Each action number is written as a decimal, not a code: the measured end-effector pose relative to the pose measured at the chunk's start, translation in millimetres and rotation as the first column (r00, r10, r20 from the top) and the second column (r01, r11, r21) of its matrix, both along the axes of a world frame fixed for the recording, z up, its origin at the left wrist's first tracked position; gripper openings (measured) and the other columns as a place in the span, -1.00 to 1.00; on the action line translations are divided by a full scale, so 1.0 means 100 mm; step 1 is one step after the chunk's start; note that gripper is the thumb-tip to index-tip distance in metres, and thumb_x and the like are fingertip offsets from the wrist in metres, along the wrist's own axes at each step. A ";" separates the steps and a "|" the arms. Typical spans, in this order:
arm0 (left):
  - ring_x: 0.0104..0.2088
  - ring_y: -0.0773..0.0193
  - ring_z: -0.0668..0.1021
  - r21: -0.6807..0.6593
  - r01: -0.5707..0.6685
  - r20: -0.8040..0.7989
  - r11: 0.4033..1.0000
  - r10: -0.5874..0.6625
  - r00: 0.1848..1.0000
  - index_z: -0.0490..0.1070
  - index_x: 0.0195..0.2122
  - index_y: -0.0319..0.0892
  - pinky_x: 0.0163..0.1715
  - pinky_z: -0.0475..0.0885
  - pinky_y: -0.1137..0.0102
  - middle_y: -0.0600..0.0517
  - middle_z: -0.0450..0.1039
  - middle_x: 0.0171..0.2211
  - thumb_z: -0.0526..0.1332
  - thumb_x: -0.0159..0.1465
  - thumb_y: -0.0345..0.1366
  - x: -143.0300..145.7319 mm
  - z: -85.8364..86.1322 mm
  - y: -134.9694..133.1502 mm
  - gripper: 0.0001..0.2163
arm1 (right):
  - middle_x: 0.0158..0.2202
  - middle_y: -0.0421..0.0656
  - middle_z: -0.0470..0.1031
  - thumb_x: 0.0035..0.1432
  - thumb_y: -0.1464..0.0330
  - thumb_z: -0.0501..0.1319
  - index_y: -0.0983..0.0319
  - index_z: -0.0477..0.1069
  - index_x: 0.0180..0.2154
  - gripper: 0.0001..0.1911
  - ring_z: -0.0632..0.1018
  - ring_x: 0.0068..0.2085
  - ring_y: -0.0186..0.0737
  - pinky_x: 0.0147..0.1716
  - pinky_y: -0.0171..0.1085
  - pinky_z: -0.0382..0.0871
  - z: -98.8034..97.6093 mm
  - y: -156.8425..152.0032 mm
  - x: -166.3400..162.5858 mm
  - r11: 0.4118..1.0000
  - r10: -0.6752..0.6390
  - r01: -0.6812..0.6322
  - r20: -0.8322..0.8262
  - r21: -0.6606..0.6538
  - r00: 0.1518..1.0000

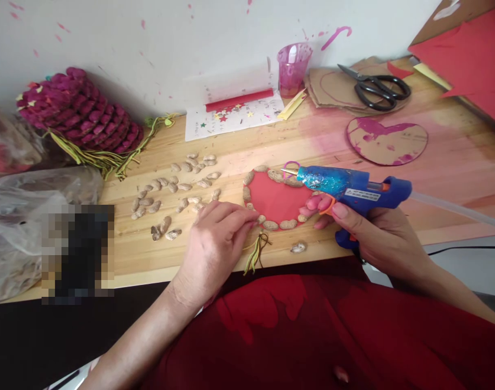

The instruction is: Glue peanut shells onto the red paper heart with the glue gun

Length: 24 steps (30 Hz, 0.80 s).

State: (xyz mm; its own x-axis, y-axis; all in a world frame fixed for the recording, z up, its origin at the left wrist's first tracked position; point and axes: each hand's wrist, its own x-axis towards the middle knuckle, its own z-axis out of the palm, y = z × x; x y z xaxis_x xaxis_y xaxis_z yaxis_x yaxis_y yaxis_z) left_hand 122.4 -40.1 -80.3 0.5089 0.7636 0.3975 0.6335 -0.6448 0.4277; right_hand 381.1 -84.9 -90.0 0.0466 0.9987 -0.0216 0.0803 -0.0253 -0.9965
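On the table lies a red heart-shaped card (278, 200) with peanut shells stuck along its edge. My left hand (215, 238) is closed in a pinch at the card's lower left rim, pressing a peanut shell (261, 219) there. My right hand (381, 230) grips a blue hot glue gun (345, 185), a finger at its orange trigger. The gun's metal nozzle points left above the card's top edge, and a clear glue stick (454, 208) trails from its back. A green and yellow tassel (255, 255) hangs from the card's bottom edge.
Several loose peanut shells (184, 187) lie left of the card; one peanut shell (298, 247) sits near the front edge. Behind are stacked pink hearts (89, 116), star confetti on paper (194, 127), a pink cup (292, 70), scissors (379, 89) and a cardboard heart (388, 143).
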 end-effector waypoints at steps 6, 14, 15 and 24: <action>-0.26 0.22 0.56 -0.014 0.001 -0.007 1.000 -0.001 1.000 0.61 -0.17 -0.14 -0.21 0.46 0.31 0.00 0.60 -0.29 0.23 0.40 -0.42 0.02 -0.05 0.01 -0.85 | -0.19 -0.23 0.67 0.33 0.11 0.29 0.02 0.65 -0.25 -0.79 0.64 -0.16 -0.16 -0.15 -0.20 0.53 -0.01 -0.02 0.02 1.000 -0.004 0.004 0.005 -0.020 1.000; -0.25 0.21 0.55 0.020 -0.009 -0.033 1.000 0.010 0.999 0.60 -0.16 -0.13 -0.18 0.46 0.27 0.01 0.59 -0.29 0.22 0.40 -0.43 0.03 -0.08 0.00 -0.85 | -0.19 -0.22 0.67 0.33 0.12 0.29 0.02 0.65 -0.26 -0.79 0.63 -0.16 -0.13 -0.14 -0.17 0.53 0.00 -0.01 0.00 1.000 0.003 -0.003 0.003 -0.015 1.000; -0.25 0.21 0.54 0.031 -0.007 -0.043 0.999 0.008 0.999 0.60 -0.16 -0.13 -0.18 0.46 0.27 0.00 0.59 -0.29 0.22 0.40 -0.44 0.04 -0.09 0.00 -0.84 | -0.19 -0.22 0.67 0.33 0.12 0.29 0.03 0.65 -0.27 -0.79 0.63 -0.16 -0.14 -0.14 -0.17 0.52 0.00 -0.01 0.00 1.000 0.008 -0.008 0.007 -0.005 1.000; -0.19 0.16 0.58 0.126 -0.047 -0.046 0.991 0.054 0.998 0.53 0.01 -0.16 -0.12 0.46 0.23 -0.04 0.60 -0.20 0.21 0.41 -0.42 0.05 -0.09 -0.07 -0.80 | -0.18 -0.20 0.69 0.34 0.15 0.29 0.06 0.65 -0.21 -0.80 0.65 -0.20 -0.18 -0.20 -0.24 0.54 0.00 0.01 0.02 1.000 0.009 -0.009 0.020 0.010 1.000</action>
